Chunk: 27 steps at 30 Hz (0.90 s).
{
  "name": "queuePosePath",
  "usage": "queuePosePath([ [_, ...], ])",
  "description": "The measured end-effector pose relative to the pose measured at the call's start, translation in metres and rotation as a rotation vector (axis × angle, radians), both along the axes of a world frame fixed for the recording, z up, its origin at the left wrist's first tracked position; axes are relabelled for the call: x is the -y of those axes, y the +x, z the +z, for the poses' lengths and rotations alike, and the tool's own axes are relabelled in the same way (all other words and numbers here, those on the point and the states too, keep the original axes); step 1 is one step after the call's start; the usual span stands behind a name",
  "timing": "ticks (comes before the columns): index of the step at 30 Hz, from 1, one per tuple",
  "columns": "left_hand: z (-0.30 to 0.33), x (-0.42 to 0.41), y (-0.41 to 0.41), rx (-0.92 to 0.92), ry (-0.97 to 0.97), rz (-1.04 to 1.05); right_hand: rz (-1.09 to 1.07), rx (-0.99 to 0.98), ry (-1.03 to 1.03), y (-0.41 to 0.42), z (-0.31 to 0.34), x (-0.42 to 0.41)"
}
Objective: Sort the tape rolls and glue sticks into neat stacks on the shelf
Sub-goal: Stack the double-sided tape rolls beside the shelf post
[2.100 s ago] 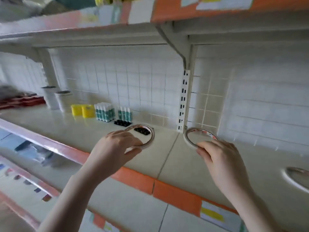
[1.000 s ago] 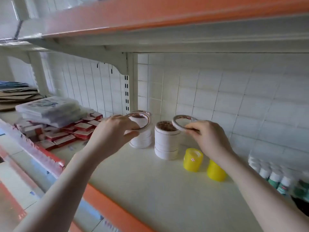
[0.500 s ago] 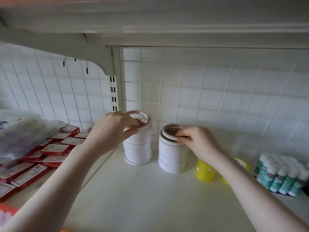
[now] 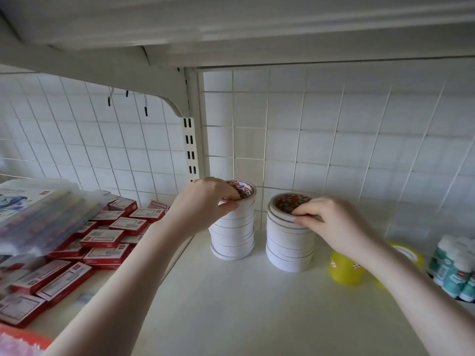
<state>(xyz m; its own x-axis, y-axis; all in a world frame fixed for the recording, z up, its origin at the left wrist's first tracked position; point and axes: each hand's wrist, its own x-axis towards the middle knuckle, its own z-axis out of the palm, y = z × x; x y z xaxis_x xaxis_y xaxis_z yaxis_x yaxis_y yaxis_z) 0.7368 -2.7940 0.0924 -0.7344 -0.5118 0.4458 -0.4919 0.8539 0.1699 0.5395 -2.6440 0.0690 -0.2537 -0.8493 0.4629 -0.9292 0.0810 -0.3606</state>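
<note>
Head view: in the middle of the frame, two tape stacks stand upright, side by side on the shelf [image 4: 257, 317]. The left hand [image 4: 203, 204] pinches the top roll [image 4: 241, 192] of the left stack [image 4: 232, 227]; the right hand [image 4: 331, 222] pinches the right stack's [image 4: 289, 242] top roll [image 4: 288, 204], which maybe sits a bit crooked.

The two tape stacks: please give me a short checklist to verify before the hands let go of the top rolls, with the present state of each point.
1. Left hand holds the top roll on the left stack: ok, thumb outside, fingers over the rim.
2. Right hand holds the top roll on the right stack: ok.
3. Right top roll sits flush: not ok, it looks slightly offset from the rolls below.
4. Left stack straight: ok, only small steps between rolls.
5. The stacks stand apart: ok, a gap shows between them.
6. Yellow rolls clear of the right stack: ok, though partly hidden by the forearm.
</note>
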Motion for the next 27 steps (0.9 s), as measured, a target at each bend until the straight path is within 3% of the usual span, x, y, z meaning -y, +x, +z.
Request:
queuePosePath([
  [16, 0.003, 0.01, 0.0, 0.011, 0.168, -0.126, 0.026, 0.035, -0.007, 0.004, -0.002, 0.002],
  [27, 0.005, 0.016, -0.003, 0.053, 0.191, -0.073, 0.011, 0.049, -0.003, 0.004, -0.003, 0.002],
])
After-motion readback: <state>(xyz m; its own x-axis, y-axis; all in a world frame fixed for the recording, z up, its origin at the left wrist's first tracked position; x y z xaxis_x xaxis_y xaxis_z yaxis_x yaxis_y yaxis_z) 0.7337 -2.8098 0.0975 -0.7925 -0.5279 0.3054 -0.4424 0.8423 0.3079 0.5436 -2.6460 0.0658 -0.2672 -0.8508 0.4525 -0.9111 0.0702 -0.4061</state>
